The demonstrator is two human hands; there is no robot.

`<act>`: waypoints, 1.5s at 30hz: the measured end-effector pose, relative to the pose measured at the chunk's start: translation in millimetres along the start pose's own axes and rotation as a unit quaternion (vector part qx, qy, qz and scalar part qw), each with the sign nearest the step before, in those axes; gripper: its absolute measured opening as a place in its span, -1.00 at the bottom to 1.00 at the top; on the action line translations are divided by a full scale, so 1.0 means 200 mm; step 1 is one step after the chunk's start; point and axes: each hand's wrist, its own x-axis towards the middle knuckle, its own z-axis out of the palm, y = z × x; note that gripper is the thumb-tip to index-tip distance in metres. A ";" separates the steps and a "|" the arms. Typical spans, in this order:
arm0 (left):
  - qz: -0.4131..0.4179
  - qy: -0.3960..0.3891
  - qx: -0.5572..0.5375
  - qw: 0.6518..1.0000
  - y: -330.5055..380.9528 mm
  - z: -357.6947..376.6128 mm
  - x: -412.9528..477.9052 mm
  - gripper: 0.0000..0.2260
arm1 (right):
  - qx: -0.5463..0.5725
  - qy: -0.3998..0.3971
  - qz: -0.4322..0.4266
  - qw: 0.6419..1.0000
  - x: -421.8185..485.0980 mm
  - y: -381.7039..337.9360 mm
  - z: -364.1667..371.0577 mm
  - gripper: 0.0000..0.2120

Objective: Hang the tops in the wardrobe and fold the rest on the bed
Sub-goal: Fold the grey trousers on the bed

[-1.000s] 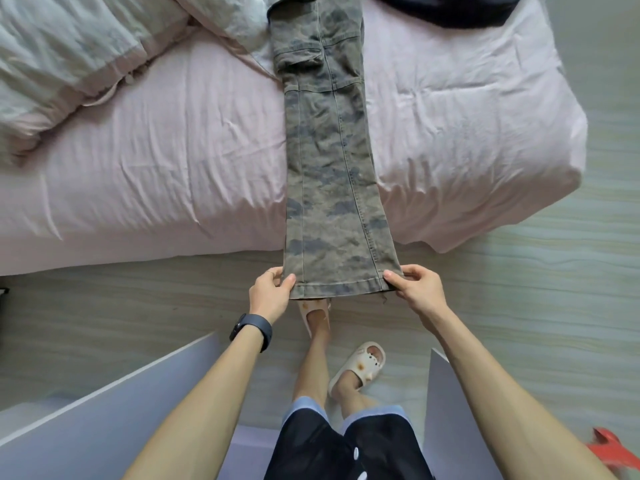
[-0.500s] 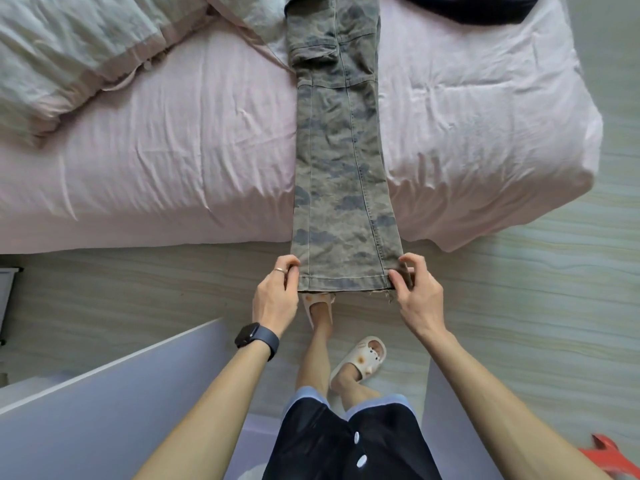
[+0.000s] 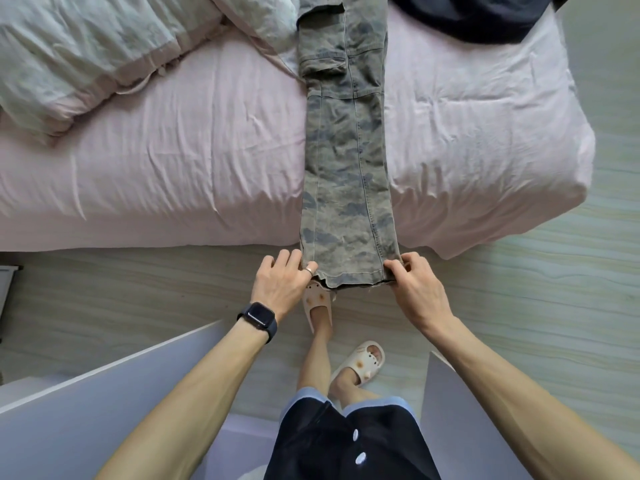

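A: From the head camera, where do the trousers lie?

B: The camouflage cargo trousers (image 3: 346, 150) lie flat, legs together, down the middle of the bed (image 3: 173, 168), running from twelve o'clock toward six. Their hem hangs past the mattress edge, above the floor (image 3: 519, 306). A flapped cargo pocket (image 3: 323, 64) sits high on the side toward nine o'clock.

A: And the hands?

B: The left hand (image 3: 280, 282) pinches the hem's corner at nine o'clock, fingers curled onto the cloth. It has a ring (image 3: 309, 270) on one finger and a dark smartwatch (image 3: 258, 315) on the wrist. The right hand (image 3: 415, 289) grips the opposite corner, at three o'clock, thumb pressed on the fabric. The hem runs straight between them.

A: What else is on the bed?

B: A crumpled pale duvet (image 3: 86, 53) fills ten o'clock, its edge meeting the trousers near the pocket. A dark garment (image 3: 478, 19) lies at one o'clock, just beside the trousers; whether they touch cannot be told.

A: Below the hands?

B: The person's feet are in cream slippers. One slipper (image 3: 317, 303) is partly hidden under the hem, and the other slipper (image 3: 360, 363) is near it toward five o'clock. Black shorts (image 3: 346, 441) with white buttons are at six. A white panel (image 3: 86, 410) slants in at seven o'clock, and a second panel (image 3: 460, 427) stands at five.
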 end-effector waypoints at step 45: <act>-0.044 -0.112 -0.096 0.988 -1.19 -0.54 1.81 -0.54 | -0.044 -0.027 0.061 0.997 1.92 -0.11 -1.13 -0.86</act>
